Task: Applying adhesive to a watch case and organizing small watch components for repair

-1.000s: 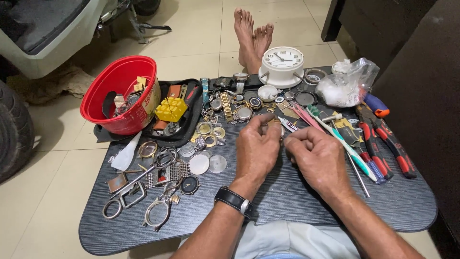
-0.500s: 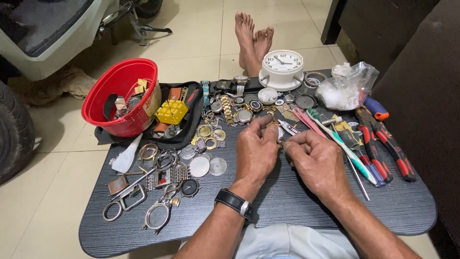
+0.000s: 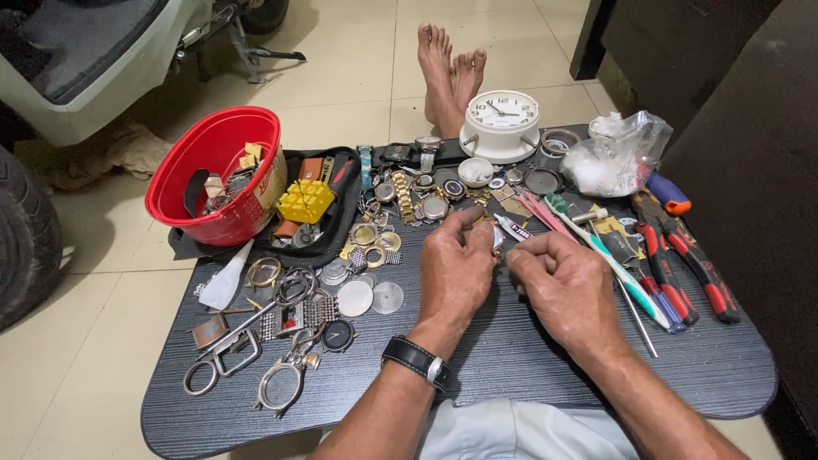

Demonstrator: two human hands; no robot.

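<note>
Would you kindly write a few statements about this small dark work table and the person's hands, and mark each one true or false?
1. The left hand and the right hand meet over a small metal part near the middle of the dark wood-grain table. True.
2. The round red plastic bowl sits on the right side of the table. False: it sits at the left rear.
3. A black-strapped wristwatch is worn on the left wrist. True.
4. The round white clock lies in the red bowl. False: it stands at the table's far edge, near the bare feet.
5. The red-handled pliers lie right of the right hand. True.
</note>
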